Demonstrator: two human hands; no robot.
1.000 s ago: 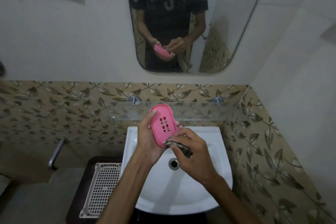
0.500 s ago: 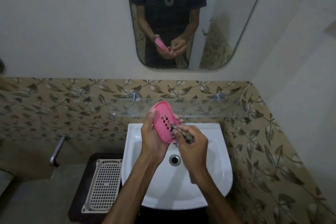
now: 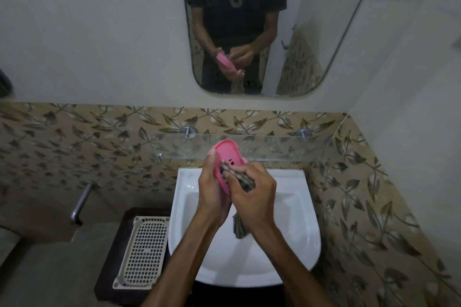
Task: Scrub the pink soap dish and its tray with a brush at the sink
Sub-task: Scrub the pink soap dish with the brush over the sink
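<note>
I see the left hand (image 3: 212,189) wrapped around the pink soap dish (image 3: 228,161), thumb on its near edge, the other fingers hidden behind it; the dish stands tilted on edge above the back of the white sink (image 3: 294,207). The right hand (image 3: 254,194) is clenched on a dark scrubber (image 3: 245,180), its fingertips (image 3: 225,173) pressing the scrubber against the slotted face of the dish. A loose end of the scrubber hangs below the right palm over the basin. Left of the left wrist, a white mesh tray (image 3: 143,254) lies flat on a dark stand (image 3: 109,269), well apart from both hands. The mirror (image 3: 311,32) above repeats both hands.
</note>
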